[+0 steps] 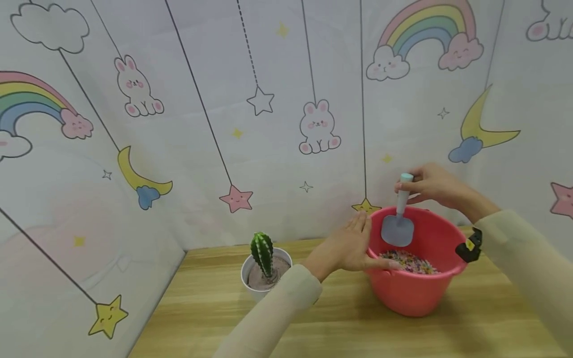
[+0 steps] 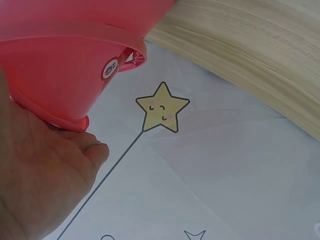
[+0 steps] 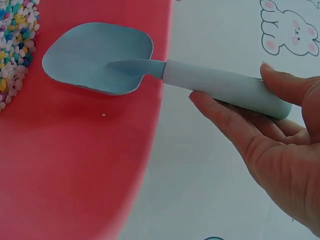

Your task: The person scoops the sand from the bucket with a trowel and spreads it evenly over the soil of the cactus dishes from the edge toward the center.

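Observation:
A pink bucket (image 1: 412, 296) stands on the wooden table, small multicoloured pellets (image 1: 412, 262) lying in its bottom. My left hand (image 1: 342, 248) grips the bucket's left rim, its thumb lying over the near edge; the left wrist view shows this hand (image 2: 50, 165) against the bucket (image 2: 55, 70). Above the far side, my right hand (image 1: 436, 186) holds a small trowel by its pale handle (image 1: 403, 196). The trowel's blue-grey blade (image 1: 397, 231) points down inside the bucket, above the pellets. In the right wrist view, thumb and fingers pinch the handle's end (image 3: 225, 87), and the blade (image 3: 100, 57) carries nothing.
Left of the bucket, a cactus (image 1: 261, 253) grows in a white pot (image 1: 245, 278), close to my left forearm. A white cloth printed with rabbits, stars and rainbows (image 1: 277, 164) rises behind the table (image 1: 201, 308). A black piece (image 1: 469, 245) shows by the bucket's right rim.

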### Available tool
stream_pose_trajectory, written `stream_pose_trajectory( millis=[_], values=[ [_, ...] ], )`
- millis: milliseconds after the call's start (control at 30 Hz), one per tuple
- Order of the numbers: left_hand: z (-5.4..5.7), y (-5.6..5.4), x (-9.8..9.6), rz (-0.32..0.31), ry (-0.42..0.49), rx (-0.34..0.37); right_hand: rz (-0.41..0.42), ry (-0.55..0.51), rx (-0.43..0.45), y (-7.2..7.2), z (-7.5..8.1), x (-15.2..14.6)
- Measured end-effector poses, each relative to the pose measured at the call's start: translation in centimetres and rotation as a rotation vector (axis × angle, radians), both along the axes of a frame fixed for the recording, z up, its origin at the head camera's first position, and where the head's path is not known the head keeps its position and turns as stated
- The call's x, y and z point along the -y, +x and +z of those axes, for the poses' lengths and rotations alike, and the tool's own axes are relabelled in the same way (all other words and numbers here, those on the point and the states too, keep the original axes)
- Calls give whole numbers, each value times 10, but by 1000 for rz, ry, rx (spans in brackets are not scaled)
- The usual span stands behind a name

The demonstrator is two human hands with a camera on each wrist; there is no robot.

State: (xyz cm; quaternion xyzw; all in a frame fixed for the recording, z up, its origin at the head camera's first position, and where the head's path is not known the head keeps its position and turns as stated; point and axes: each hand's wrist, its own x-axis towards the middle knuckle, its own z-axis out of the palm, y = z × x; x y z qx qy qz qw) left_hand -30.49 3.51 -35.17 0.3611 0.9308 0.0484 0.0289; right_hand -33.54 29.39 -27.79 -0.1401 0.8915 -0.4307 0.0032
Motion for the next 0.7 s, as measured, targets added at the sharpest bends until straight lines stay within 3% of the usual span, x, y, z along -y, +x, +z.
stream_pose_trajectory(
  millis=[267, 700],
  values=[
    [0, 0, 1, -6, 0, 12, 43, 16, 21, -9, -10, -1],
    [-6, -3, 1, -18, 20, -13, 140, 149, 28, -12, -21, 7]
  ],
)
